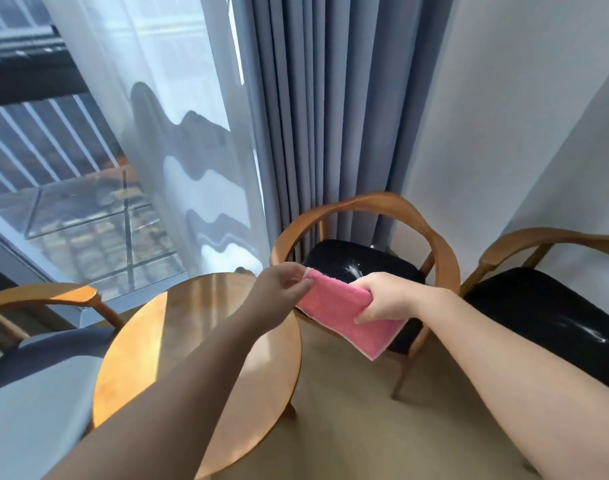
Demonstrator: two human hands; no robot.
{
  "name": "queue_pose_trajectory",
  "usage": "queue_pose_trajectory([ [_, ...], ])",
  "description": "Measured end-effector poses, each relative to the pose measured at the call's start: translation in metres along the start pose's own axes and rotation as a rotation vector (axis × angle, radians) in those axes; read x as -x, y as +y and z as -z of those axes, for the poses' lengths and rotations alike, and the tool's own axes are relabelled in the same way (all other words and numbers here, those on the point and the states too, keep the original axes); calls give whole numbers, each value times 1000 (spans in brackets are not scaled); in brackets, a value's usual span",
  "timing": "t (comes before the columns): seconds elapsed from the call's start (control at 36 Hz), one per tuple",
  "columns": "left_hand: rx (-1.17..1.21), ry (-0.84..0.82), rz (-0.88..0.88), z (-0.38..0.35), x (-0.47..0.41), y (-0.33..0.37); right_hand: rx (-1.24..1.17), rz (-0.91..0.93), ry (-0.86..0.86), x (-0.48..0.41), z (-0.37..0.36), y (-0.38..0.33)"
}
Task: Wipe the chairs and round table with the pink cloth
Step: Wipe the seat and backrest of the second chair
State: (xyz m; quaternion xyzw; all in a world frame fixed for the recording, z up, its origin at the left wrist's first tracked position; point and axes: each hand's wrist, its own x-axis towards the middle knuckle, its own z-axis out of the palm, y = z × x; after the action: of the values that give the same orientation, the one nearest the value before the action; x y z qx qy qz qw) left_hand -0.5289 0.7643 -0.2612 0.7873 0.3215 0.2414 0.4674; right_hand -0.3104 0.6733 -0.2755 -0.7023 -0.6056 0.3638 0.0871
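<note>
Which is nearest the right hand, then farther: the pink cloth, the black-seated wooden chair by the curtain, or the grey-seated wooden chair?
1. Pink cloth, gripped in the right hand.
2. Black-seated wooden chair by the curtain, just behind the hand.
3. Grey-seated wooden chair, far left.

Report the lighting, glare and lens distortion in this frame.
Head view: sunlight falls in patches on the round wooden table. Head view: white glare streaks the glossy black chair seat behind the pink terry cloth. Head view: wide-angle bowing bends the grey pleated curtain and the white wall.

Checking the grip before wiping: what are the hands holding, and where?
Both hold the pink cloth: the left hand pinches its upper left corner, the right hand grips its right edge.
</note>
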Motion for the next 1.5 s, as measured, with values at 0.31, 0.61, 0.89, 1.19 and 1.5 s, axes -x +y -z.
queue_pose_trajectory([
  [0.31, 45, 137, 85, -51, -51, 39, -151, 6, 170, 10, 83, 76],
  [0.61, -42, 42, 127, -82, -90, 55, -267, -66, 253, -3, 116, 93],
  [0.89, -62, 21, 208, -78, -145, 21, -252, -123, 214, -58, 128, 116],
  [1.19, -186, -4, 327, -50, -237, -67, -383, -279, 149, -170, 96, 138],
  [1.5, -326, -171, 375, -50, -304, -160, -515, -232, -182, -245, 77, 158],
])
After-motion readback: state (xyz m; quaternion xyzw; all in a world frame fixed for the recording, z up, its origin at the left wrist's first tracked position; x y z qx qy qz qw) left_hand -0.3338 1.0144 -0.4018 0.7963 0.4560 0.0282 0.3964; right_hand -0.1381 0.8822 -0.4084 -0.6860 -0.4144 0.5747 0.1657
